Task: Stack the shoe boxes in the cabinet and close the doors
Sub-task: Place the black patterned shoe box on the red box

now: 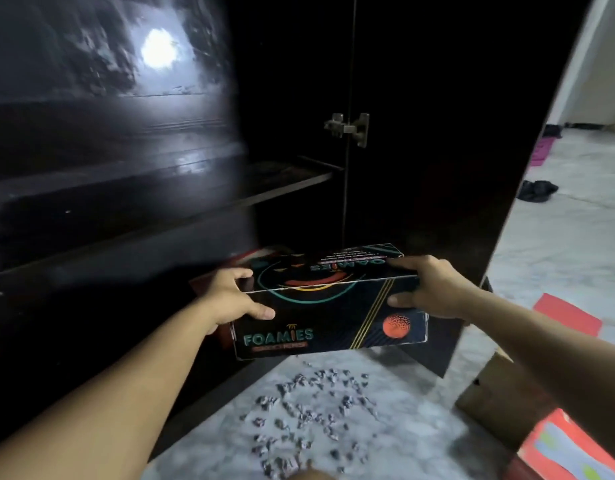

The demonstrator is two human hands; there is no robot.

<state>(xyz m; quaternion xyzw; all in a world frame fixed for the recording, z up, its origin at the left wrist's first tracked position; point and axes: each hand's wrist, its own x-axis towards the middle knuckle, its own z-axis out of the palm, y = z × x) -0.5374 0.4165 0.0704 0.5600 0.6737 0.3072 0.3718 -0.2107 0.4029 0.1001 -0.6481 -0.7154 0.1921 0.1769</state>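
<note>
A black shoe box (330, 306) printed "FOAMIES", with teal rings and an orange disc, hangs in front of the dark cabinet's (292, 98) lower opening. My left hand (235, 299) grips its left end, thumb along the side and fingers over the lid. My right hand (431, 289) grips the right end the same way. Just behind the box, a red box (243, 259) shows dimly inside the cabinet's bottom compartment. The right door (437, 168) stands open, its metal hinge (349, 128) visible. The glossy left door (108, 150) is swung toward me.
A brown cardboard box (500, 407) and a red box with a colourful lid (569, 452) lie on the marble floor at lower right. A red lid (562, 315) lies further right. An inner shelf (292, 181) crosses the cabinet. Dark clothes (536, 190) lie on the far floor.
</note>
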